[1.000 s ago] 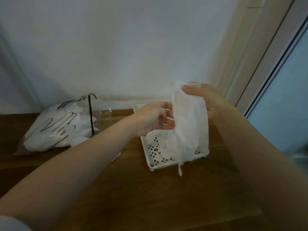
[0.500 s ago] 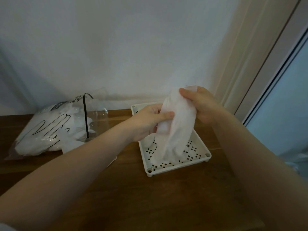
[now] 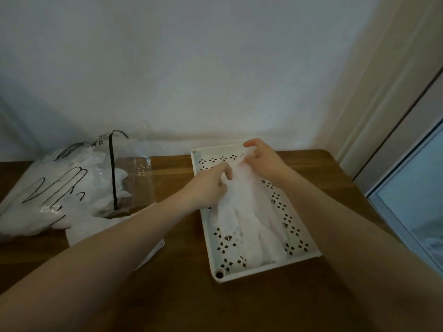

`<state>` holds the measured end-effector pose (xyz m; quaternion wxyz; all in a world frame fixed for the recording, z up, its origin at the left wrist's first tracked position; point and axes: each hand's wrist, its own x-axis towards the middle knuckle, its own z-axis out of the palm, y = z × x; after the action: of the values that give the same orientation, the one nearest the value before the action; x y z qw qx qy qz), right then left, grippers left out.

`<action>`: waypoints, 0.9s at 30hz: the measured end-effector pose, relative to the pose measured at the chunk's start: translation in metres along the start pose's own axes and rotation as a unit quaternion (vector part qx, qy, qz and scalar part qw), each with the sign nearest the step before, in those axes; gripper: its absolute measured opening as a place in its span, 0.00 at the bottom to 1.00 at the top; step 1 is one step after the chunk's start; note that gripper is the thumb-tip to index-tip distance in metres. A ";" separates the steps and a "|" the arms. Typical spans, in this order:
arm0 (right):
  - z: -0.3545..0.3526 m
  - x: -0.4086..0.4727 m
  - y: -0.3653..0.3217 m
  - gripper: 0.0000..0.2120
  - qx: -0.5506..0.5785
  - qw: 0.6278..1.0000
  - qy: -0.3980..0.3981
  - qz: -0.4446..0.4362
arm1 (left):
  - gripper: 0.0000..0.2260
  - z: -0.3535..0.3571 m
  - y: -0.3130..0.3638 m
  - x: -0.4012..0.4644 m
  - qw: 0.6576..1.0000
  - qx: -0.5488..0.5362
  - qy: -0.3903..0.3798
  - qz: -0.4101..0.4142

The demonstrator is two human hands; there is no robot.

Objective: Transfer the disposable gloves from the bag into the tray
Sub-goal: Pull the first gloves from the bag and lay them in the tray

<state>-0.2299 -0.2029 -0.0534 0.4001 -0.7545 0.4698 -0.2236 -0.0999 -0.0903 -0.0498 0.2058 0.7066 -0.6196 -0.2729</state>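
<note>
Far left: the clear bag [image 3: 72, 188] is lying on the wooden table [image 3: 263, 307], a black hand outline printed on it, white gloves bunched inside, its open mouth facing the tray. A flat white sheet [image 3: 96, 231] is poking out from under your left forearm, beside the bag.

Centre: your left hand [image 3: 208, 188] is resting over the left part of the white perforated tray [image 3: 263, 274], fingers curled and pinching the near-left edge of the translucent glove [image 3: 254, 226]. The glove is lying lengthwise inside the tray, its fingers pointing toward you and reaching almost to the near rim.

Right: your right hand [image 3: 263, 159] is hovering over the tray's far end, fingertips pinching the glove's cuff end. Both hands are touching the glove, close together.
</note>
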 end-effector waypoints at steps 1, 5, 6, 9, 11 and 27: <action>0.002 0.002 0.000 0.17 0.014 1.000 0.001 -0.007 | 0.07 -0.001 -0.001 0.002 1.000 0.010 0.008 0.009; 0.003 0.002 -0.002 0.25 0.106 0.993 -0.035 0.031 | 0.06 0.000 -0.003 0.011 1.000 0.005 0.023 0.019; 0.002 0.001 0.000 0.29 0.105 0.992 -0.049 0.042 | 0.05 0.002 -0.005 0.013 0.999 0.008 0.025 0.025; 0.001 -0.007 0.008 0.36 0.044 0.997 -0.055 0.045 | 0.08 0.007 -0.009 0.016 0.999 0.042 0.014 0.026; 0.002 -0.015 0.011 0.36 0.022 0.998 -0.031 0.045 | 0.11 0.010 -0.012 0.018 0.998 0.054 0.015 0.018; -0.008 -0.014 0.022 0.15 -0.124 0.992 -0.032 -0.006 | 0.19 0.025 -0.006 0.024 0.954 0.294 -0.063 -0.018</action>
<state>-0.2535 -0.1984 -0.0658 0.3166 -0.8078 0.4767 -0.1416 -0.1095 -0.1115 -0.0760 -0.0554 0.7285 -0.6710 -0.1261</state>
